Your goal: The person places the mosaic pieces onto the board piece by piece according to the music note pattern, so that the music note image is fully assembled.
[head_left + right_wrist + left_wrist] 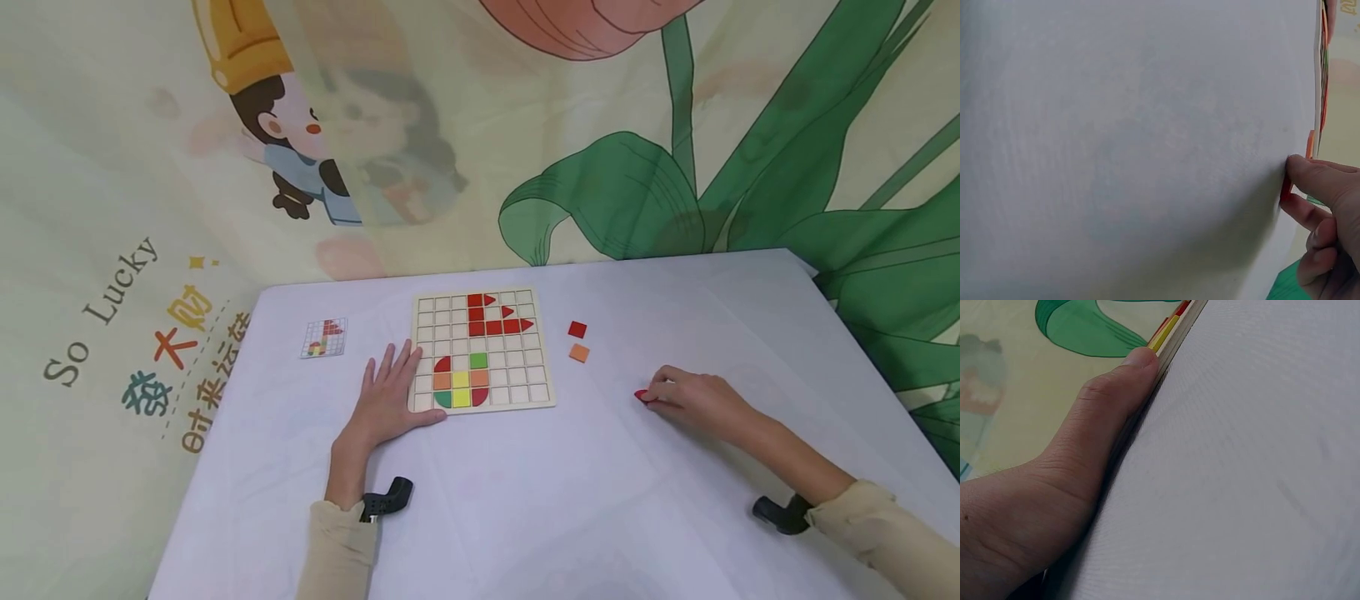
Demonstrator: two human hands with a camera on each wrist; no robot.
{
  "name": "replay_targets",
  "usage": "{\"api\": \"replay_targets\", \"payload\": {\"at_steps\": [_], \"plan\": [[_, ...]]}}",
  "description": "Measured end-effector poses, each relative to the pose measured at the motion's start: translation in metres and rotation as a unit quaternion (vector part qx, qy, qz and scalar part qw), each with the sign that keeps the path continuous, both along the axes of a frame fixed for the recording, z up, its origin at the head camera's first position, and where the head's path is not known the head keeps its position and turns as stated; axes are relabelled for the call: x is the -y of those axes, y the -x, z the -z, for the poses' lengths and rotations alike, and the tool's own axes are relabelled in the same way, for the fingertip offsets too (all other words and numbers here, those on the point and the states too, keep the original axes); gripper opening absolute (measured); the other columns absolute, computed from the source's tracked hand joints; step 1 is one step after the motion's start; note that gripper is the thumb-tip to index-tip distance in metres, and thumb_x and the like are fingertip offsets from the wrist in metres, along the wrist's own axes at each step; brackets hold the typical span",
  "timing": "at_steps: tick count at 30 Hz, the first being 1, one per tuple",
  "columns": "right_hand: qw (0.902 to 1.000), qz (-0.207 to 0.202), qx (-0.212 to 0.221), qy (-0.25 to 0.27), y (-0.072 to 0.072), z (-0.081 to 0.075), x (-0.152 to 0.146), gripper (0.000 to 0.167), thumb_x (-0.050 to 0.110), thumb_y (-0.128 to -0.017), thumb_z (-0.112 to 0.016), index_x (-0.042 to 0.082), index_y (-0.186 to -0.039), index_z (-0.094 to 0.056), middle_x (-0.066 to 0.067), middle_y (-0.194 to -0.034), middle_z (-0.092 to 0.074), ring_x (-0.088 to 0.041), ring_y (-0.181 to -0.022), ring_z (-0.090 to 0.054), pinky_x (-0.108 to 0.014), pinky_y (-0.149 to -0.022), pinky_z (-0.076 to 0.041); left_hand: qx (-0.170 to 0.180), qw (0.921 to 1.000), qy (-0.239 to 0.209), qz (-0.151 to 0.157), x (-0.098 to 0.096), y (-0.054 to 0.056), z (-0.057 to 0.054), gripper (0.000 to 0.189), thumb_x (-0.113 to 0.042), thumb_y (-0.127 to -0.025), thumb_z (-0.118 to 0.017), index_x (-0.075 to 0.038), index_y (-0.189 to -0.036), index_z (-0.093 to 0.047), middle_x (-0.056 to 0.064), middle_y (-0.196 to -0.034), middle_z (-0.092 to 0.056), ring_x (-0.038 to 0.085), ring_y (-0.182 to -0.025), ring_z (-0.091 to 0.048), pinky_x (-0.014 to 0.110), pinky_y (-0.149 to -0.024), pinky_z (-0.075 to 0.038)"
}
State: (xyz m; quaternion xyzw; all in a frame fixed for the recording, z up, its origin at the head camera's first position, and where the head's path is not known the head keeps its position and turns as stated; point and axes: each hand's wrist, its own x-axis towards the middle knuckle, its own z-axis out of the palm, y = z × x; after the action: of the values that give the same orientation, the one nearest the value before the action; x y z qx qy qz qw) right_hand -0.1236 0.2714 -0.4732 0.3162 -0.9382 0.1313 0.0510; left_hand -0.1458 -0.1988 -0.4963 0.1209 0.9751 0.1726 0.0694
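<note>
In the head view a square grid board (519, 379) lies on the table with coloured tiles set in some cells: red squares and triangles at the top, a red, orange, yellow and green group at the lower left. My left hand (386, 404) rests at the board's left side, fingers spread and straight, thumb along the front edge. To the right of the board, my right hand (697, 400) pinches a small red tile (641, 396) between thumb and fingers, at the tabletop. In the right wrist view the red tile (1286, 186) shows edge-on, so its shape is partly hidden.
Just right of the board lie a loose red square tile (577, 330) and an orange square tile (579, 353). A small pattern card (324, 338) sits to the left. White cloth covers the table (525, 500), and a printed curtain (465, 125) hangs behind it.
</note>
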Motion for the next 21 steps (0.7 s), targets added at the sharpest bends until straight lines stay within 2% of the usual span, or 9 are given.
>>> {"api": "replay_targets", "payload": {"at_steps": [6,13,21], "plan": [[0.9994,0.027,0.019,-0.011,0.0,0.001,0.006,0.028,0.01,-0.072,-0.083,0.016,-0.098,-0.074,0.003,-0.087,-0.067,-0.008,-0.072,-0.063,-0.018,-0.06,-0.053,0.001,1.0,0.002,-0.001,0.0,0.0,0.001,0.112,-0.068,-0.073,-0.069,-0.016,-0.156,-0.017,0.007,-0.166,-0.009,0.033,-0.153,-0.001,0.058,-0.122,-0.001],[0.9987,-0.001,0.032,-0.04,0.002,-0.006,0.008,0.033,0.008,-0.076,-0.08,0.017,-0.107,-0.072,0.004,-0.086,-0.063,-0.004,-0.067,-0.055,-0.016,-0.056,-0.048,0.001,1.0,0.007,-0.002,0.001,0.001,0.0,0.112,-0.068,-0.072,-0.069,-0.016,-0.157,-0.017,0.007,-0.166,-0.009,0.034,-0.153,-0.001,0.058,-0.122,-0.001],[0.998,-0.017,0.041,-0.046,0.008,-0.01,0.013,0.032,0.009,-0.073,-0.083,0.015,-0.103,-0.073,0.001,-0.09,-0.066,-0.01,-0.073,-0.063,-0.018,-0.06,-0.053,0.003,1.0,0.002,-0.001,0.0,0.001,0.001,0.112,-0.068,-0.073,-0.069,-0.016,-0.157,-0.016,0.006,-0.166,-0.009,0.033,-0.153,0.0,0.058,-0.122,-0.001]]}}
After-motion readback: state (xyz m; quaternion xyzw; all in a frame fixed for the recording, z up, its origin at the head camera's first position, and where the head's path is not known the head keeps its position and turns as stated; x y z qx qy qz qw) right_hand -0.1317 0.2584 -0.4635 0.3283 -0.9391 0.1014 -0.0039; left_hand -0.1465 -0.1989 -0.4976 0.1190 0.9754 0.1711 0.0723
